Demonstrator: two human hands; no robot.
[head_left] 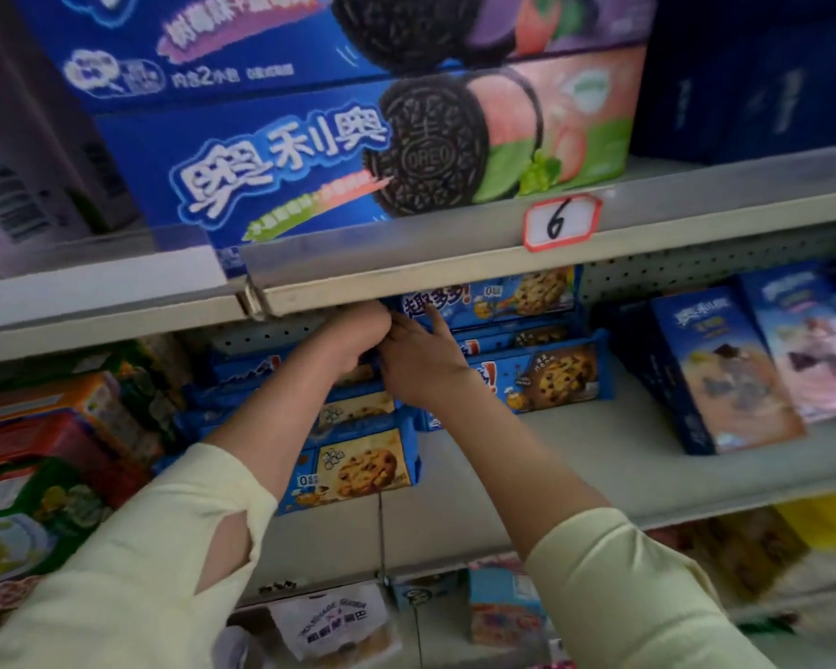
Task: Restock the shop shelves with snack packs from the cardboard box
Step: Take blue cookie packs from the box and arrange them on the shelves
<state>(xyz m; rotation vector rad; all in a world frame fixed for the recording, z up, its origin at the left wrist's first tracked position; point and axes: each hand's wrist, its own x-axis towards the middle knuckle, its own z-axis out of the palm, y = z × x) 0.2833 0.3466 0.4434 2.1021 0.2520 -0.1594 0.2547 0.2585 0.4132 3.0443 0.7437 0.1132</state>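
Note:
Blue chocolate-chip cookie packs are stacked on the middle shelf [575,456]. My hands meet at the left end of the top cookie pack [503,296], just under the upper shelf's edge. My left hand [353,340] is curled round that end, its fingers partly hidden. My right hand [421,364] lies against the pack's front with the index finger straight up on it. More cookie packs [546,379] lie below it, and a second pile of cookie packs [358,465] stands to the left, nearer the front. The cardboard box is out of view.
Large Oreo boxes [334,152] fill the upper shelf, above a price tag [561,222] marked 6. Upright Oreo boxes [725,369] stand at the right of the middle shelf. Orange and green snack boxes [44,437] crowd the left. Bare shelf board shows between the cookie piles and the Oreo boxes.

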